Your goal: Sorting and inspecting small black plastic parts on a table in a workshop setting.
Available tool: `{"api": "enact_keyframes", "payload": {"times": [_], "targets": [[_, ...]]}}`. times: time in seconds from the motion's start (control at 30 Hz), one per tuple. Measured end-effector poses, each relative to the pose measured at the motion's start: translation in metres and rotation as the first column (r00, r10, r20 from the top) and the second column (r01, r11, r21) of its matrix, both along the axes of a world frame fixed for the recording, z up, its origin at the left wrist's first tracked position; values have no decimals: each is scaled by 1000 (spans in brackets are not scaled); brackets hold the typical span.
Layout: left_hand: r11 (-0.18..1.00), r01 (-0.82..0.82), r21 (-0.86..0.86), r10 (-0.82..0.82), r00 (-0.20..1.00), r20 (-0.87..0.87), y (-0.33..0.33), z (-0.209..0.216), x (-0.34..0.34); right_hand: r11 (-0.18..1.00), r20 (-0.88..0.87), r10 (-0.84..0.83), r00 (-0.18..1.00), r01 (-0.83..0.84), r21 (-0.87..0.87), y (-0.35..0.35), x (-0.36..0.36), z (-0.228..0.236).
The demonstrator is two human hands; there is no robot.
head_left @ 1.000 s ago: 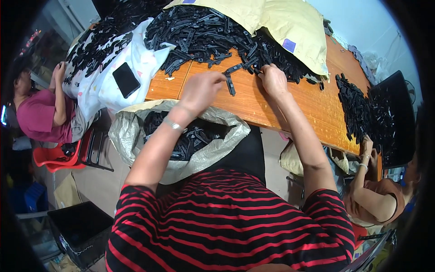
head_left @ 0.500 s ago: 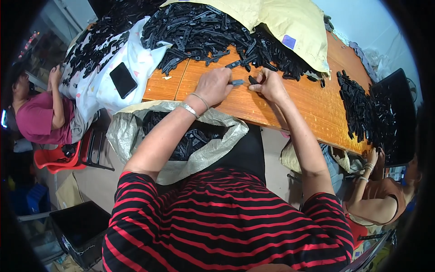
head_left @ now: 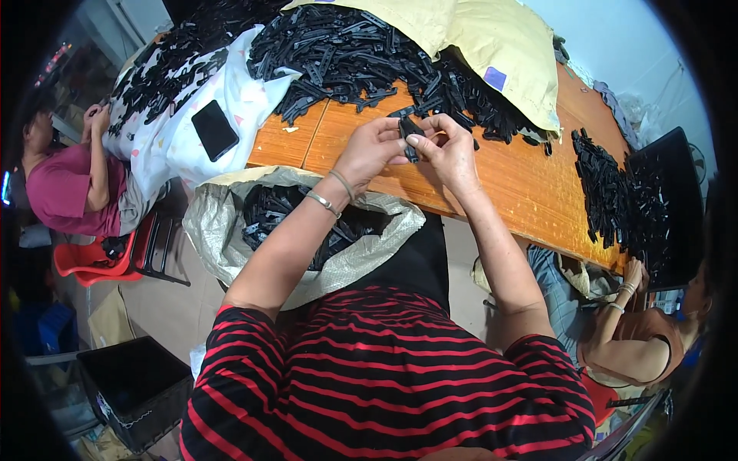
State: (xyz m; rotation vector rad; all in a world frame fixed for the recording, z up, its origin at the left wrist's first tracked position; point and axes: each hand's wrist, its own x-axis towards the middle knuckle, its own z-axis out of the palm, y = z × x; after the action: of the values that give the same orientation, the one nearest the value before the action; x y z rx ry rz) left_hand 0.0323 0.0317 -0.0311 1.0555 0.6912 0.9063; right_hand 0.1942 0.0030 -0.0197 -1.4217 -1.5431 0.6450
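Between left hand [head_left: 370, 152] and right hand [head_left: 450, 154], touching both: black piece [head_left: 409, 132].

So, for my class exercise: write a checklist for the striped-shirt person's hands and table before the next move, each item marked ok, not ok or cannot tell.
1. Right hand pinching the black part: ok.
2. Left hand fingers at that part: ok.
3. Left grip firm: cannot tell; fingers hide the contact.
4. Sack mouth open: ok; black pieces show inside.
5. Phone apart from both hands: ok.
6. Table free of scraps: not ok; a small pale scrap lies there.
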Motion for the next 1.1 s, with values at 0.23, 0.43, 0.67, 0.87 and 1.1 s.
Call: {"api": "enact_keyframes", "payload": {"times": [0.23, 0.43, 0.67, 0.87, 1.1], "targets": [[994, 44, -101, -36, 996, 81, -2, -1, -14, 991, -152, 75, 986, -91, -102, -15, -9, 22], [993, 49, -108, -41, 997, 70, -3, 2, -13, 997, -155, 30, 988, -40, -63, -17, -2, 23], [999, -41, -31, 42, 998, 52, -5, 5, -9, 998, 31, -9, 999, 7, 62, -21, -10, 14], [995, -96, 32, 96, 995, 15, -10, 5, -8, 999, 12, -14, 1000, 14, 47, -19, -11, 8], [949, -165, 269, 146, 985, 89, -25, 14, -2, 987, 85, -30, 996, 16, 162, -24, -16, 13]]}}
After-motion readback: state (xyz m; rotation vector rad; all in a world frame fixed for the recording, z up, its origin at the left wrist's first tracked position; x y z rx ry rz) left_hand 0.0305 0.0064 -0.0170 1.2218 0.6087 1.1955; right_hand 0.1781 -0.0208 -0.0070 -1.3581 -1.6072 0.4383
